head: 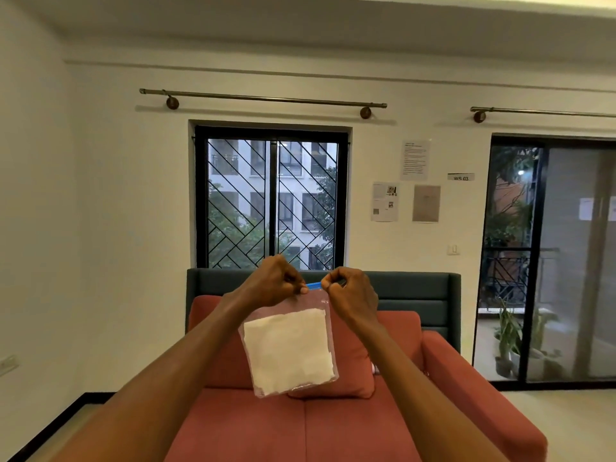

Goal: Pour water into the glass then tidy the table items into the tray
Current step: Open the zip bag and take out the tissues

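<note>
A clear zip bag (288,348) with a blue seal strip along its top hangs in front of me at chest height. Inside it lies a folded white cloth or paper. My left hand (273,281) pinches the bag's top edge at the left. My right hand (350,291) pinches the same edge at the right, a short gap from the left hand. No glass, water, tray or table shows in this view.
A red sofa (333,425) with a red cushion (353,358) stands straight ahead below the bag, backed by a dark green panel (416,288). Behind it is a barred window (271,201). A glass sliding door (546,261) with potted plants is at the right.
</note>
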`<state>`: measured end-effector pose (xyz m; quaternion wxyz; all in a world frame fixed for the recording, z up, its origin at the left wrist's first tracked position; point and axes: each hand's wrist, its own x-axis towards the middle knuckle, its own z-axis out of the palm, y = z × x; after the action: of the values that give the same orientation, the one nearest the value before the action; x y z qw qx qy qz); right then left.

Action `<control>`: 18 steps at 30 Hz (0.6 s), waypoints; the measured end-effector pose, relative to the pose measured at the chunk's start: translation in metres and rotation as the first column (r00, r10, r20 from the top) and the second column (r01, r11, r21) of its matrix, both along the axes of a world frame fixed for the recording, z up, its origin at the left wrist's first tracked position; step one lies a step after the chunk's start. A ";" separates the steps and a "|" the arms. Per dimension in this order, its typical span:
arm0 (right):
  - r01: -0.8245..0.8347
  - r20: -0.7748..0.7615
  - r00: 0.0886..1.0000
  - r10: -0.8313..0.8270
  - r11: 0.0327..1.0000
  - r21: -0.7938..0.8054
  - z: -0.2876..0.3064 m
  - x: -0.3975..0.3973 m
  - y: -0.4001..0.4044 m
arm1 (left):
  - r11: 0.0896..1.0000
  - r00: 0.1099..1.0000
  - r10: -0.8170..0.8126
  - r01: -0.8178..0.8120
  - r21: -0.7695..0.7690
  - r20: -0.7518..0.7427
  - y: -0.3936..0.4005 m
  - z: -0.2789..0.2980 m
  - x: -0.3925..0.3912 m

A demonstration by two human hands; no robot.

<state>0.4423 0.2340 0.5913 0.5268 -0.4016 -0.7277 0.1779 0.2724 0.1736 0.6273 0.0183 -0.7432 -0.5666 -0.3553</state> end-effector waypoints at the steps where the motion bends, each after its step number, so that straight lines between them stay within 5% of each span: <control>1: 0.002 0.008 1.000 -0.002 1.000 -0.001 -0.002 0.003 0.003 | 1.000 1.000 0.005 -0.004 -0.015 0.004 0.000 -0.001 -0.002; 18: 0.070 0.039 0.997 -0.069 0.997 -0.036 -0.027 0.055 0.022 | 0.987 0.986 0.138 -0.129 -0.098 0.089 -0.010 -0.035 -0.039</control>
<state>0.4975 0.2565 0.5642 0.5114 -0.4396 -0.7196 0.1655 0.2333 0.1637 0.5922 -0.0193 -0.6857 -0.6313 -0.3618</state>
